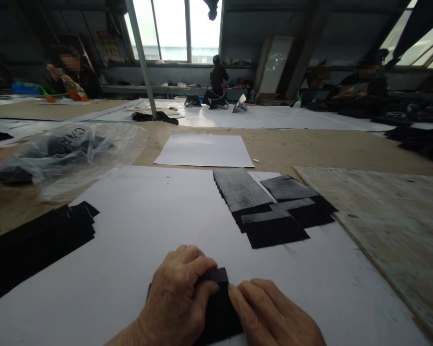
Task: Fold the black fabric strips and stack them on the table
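My left hand (176, 298) curls over the left side of a small stack of black material pieces (218, 307) at the near edge of a large white sheet (159, 216). My right hand (270, 312) lies flat against the stack's right side, fingertips touching it. Further out on the sheet lie overlapping black and grey rectangular pieces (270, 206), spread in staggered rows. A long pile of black strips (32, 245) rests on the sheet's left edge.
A clear plastic bag with dark contents (65, 154) sits left. A smaller white sheet (205, 150) lies farther back. A rough board (393, 226) lies at right. Other people sit at far left (70, 72), far right (368, 77), and one by the window (218, 79).
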Action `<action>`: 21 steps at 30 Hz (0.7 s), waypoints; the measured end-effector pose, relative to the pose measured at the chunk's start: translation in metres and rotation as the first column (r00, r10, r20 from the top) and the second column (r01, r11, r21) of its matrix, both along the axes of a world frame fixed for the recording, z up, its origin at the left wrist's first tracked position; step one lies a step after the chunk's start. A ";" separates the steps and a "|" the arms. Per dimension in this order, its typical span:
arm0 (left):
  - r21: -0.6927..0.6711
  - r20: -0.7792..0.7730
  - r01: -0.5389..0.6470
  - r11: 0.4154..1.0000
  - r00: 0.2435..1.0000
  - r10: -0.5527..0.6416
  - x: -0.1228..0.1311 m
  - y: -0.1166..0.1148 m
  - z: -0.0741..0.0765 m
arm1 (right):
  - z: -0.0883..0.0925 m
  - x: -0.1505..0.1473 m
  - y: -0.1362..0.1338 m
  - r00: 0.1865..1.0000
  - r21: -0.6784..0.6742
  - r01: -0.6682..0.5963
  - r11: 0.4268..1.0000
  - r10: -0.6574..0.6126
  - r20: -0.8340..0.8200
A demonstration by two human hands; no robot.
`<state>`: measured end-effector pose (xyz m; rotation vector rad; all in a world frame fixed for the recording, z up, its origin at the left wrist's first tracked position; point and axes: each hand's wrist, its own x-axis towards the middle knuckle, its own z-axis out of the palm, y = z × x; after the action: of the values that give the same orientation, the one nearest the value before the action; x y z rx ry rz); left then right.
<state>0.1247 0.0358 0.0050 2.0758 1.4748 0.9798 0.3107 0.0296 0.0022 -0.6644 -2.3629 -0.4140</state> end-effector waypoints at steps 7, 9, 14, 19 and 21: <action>0.169 -0.049 0.035 0.985 0.998 -0.027 -0.001 0.002 0.003 | -0.001 0.001 0.007 0.999 -0.023 0.039 0.999 -0.039 0.003; 0.243 -0.105 0.072 0.967 0.993 -0.048 -0.001 0.003 0.003 | 0.000 0.000 0.008 0.999 -0.046 0.045 0.998 -0.045 0.020; 0.418 -0.247 0.168 0.893 0.967 -0.067 -0.002 0.002 0.001 | 0.003 0.003 0.010 0.998 -0.164 0.034 0.986 -0.024 0.060; 0.426 -0.381 0.247 0.870 0.922 -0.074 0.001 -0.002 0.003 | 0.007 0.000 0.011 0.999 -0.184 0.029 0.982 -0.024 0.030; 0.454 -0.381 0.241 0.857 0.923 -0.058 0.002 -0.003 0.004 | 0.007 0.000 0.011 1.000 -0.202 0.016 0.979 -0.019 -0.013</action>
<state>0.1271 0.0327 0.0093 2.8239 1.2752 1.0393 0.3109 0.0409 0.0088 -0.7787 -2.4065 -0.1770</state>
